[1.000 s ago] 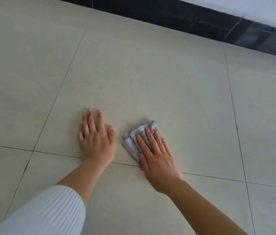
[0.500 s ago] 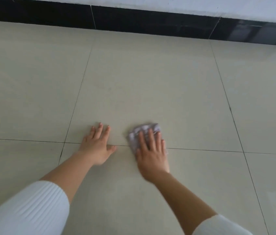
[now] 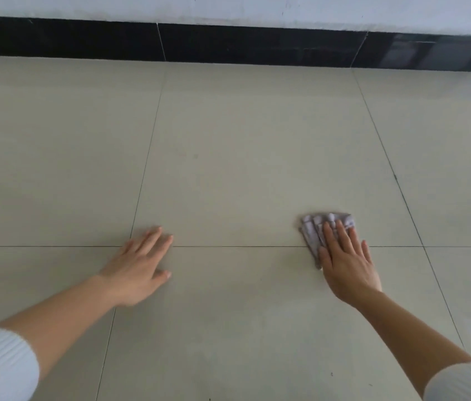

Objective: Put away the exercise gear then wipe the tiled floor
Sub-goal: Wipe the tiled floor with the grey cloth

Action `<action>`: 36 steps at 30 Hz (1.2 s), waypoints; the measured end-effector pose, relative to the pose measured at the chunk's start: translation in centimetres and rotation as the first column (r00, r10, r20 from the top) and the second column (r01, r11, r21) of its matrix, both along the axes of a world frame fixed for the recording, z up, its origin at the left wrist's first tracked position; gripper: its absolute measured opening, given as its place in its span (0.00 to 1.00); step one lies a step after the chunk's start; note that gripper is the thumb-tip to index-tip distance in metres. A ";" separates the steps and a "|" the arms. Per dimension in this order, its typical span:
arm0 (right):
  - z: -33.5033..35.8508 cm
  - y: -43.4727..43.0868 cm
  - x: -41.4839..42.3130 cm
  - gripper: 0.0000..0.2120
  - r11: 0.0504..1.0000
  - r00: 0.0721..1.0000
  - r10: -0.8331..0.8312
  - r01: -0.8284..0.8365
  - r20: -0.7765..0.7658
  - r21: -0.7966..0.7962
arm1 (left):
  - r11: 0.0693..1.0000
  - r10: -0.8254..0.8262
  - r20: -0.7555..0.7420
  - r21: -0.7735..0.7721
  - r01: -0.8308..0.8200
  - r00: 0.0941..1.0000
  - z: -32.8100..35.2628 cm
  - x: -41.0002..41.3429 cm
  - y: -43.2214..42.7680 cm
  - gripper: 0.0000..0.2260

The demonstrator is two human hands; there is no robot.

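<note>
— How many cloths?
— One cloth (image 3: pixel 314 227), grey, folded and crumpled, on the floor (image 3: pixel 243 169) across a grout line.
— Hands?
— Two. The right hand (image 3: pixel 347 264) presses it, fingers (image 3: pixel 331 237) straight. The left hand (image 3: pixel 139 270) lies flat on tile, well apart, holding nothing.

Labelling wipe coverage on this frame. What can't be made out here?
Head view, only one camera:
The cloth: its near part lies under the right hand, so its full outline is hidden.
Whether the palm of the left hand touches the tiled floor: hidden by the hand's own back.
Exercise gear: none in frame, so its state cannot be told.
Dark specks on the floor: too small to identify.
</note>
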State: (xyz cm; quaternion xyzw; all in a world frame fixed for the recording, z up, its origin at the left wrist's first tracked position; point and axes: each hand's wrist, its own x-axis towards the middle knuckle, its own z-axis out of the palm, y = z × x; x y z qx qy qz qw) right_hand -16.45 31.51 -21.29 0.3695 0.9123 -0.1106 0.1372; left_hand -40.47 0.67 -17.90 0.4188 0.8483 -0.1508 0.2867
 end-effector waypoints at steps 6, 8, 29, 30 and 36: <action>-0.7 -9.0 -4.7 0.26 0.994 0.992 0.073 -0.080 -0.101 -0.068 | 0.947 0.268 0.011 0.183 -0.265 0.963 -2.8 0.4 -6.5 0.35; -0.8 -13.3 -5.7 0.28 0.957 0.953 0.279 -0.286 -0.116 -0.046 | 0.927 0.297 0.030 0.230 -0.296 0.954 -3.2 0.5 -7.1 0.37; -0.3 -12.6 -19.5 0.27 0.960 0.964 0.267 -0.266 0.001 -0.092 | 0.720 0.646 -0.016 0.345 -0.602 0.763 -5.0 -0.4 -13.3 0.42; -0.4 -13.7 -19.7 0.27 0.954 0.958 0.285 -0.285 -0.012 -0.095 | 0.717 0.649 -0.015 0.347 -0.604 0.761 -5.0 -0.4 -13.3 0.42; -1.0 -22.0 -17.0 0.30 0.703 0.705 0.702 -0.709 -0.099 -0.066 | 0.704 0.661 0.002 0.344 -0.622 0.750 -5.1 -0.5 -13.3 0.42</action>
